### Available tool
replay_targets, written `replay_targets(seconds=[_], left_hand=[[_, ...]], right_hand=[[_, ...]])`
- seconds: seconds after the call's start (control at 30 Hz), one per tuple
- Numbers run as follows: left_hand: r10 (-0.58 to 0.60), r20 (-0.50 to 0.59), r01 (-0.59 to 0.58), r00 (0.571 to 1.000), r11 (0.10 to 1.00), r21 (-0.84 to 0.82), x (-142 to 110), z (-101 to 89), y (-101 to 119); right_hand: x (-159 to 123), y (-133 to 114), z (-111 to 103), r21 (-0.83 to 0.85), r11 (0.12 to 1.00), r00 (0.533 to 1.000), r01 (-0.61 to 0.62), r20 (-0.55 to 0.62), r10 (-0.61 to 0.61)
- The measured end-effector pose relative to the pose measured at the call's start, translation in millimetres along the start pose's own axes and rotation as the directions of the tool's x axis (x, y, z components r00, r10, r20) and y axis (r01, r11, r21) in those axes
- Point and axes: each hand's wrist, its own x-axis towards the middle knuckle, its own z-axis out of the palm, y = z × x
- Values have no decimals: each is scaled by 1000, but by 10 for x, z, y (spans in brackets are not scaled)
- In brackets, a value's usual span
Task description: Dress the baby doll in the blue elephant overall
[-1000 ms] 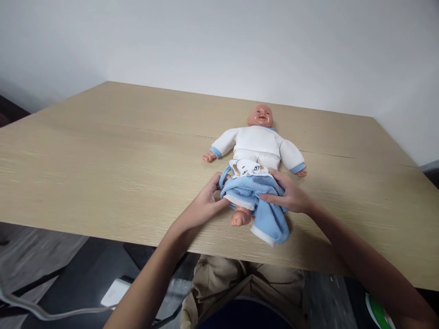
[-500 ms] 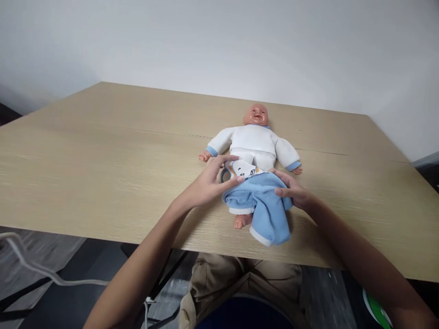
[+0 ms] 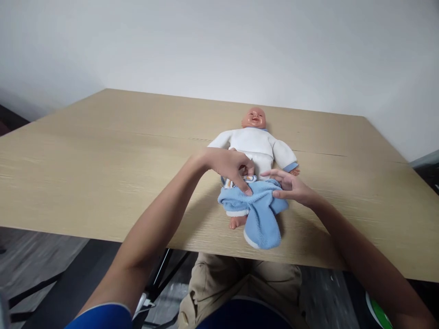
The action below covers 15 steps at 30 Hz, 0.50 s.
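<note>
A baby doll [image 3: 254, 140] lies on its back, head toward the wall, in a white top with blue cuffs. Light blue fleece pants [image 3: 263, 224] with white hems lie over its legs, their printed waistband turned outward. One bare foot [image 3: 237, 222] sticks out of the left-side hem; no foot shows at the other. My left hand [image 3: 231, 165] is bent over the waistband, its fingers curled and its thumb pressed on the blue cloth. At the waistband's right side, my right hand [image 3: 291, 186] has its fingers stretched out and apart from the thumb, which touches the cloth.
The doll lies near the front edge of a wide wooden table [image 3: 113, 178], which has a seam across it. A white wall [image 3: 219, 50] stands behind. My legs [image 3: 240, 278] are below the front edge, with a dark seat [image 3: 92, 274] to the left.
My left hand has turned over and moved right along the waistband, its fingers now curled. The right hand's fingers have straightened. The pants and their loose leg have shifted slightly left.
</note>
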Motion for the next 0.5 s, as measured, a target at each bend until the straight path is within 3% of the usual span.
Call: replay_targets(seconds=[0.07, 0.17, 0.27, 0.4, 0.5], left_hand=[[39, 24, -37, 999, 998, -58, 47, -9, 38], [144, 129, -101, 981, 951, -294, 109, -9, 78], [238, 152, -140, 959, 867, -478, 194, 23, 49], [276, 28, -218, 961, 814, -539, 331, 106, -125], [282, 117, -192, 952, 851, -489, 391, 144, -256]], right_hand=[[-57, 8, -30, -82, 996, 996, -40, 76, 46], [-116, -23, -27, -214, 975, 982, -68, 160, 104], [-141, -67, 19, -155, 984, 983, -83, 150, 107], [-144, -62, 90, 15, 998, 994, 66, -91, -65], [-140, -48, 126, 62, 975, 941, 214, -280, -189]])
